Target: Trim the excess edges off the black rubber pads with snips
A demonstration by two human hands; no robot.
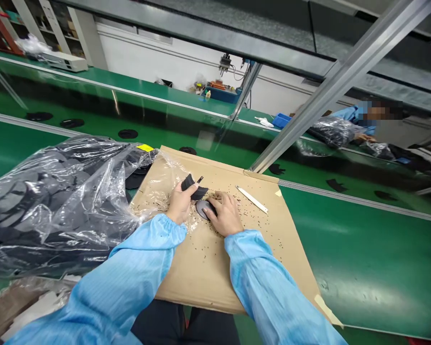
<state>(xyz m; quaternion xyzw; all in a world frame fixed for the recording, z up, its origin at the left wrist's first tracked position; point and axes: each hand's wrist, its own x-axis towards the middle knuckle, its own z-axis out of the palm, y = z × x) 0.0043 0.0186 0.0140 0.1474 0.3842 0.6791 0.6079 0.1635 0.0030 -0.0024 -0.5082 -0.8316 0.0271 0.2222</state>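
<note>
My left hand (179,203) is closed around a curved black part (198,192), whose ribbed-looking pieces stick out past the fingers. Close beside it, my right hand (226,213) rests on a dark round disc (203,209), its fingers curled over the disc's right side. Both hands are above a brown cardboard sheet (201,278) strewn with small black bits. A white utility knife (252,199) lies on the cardboard to the right of my right hand. The undersides of both hands are hidden.
On the left a large clear plastic bag (68,206) bulges with black parts. Beyond the cardboard runs a green conveyor (158,139) with black pieces on it. A metal post (309,105) slants up at the right. Across the line, another person (369,120) works beside plastic bags.
</note>
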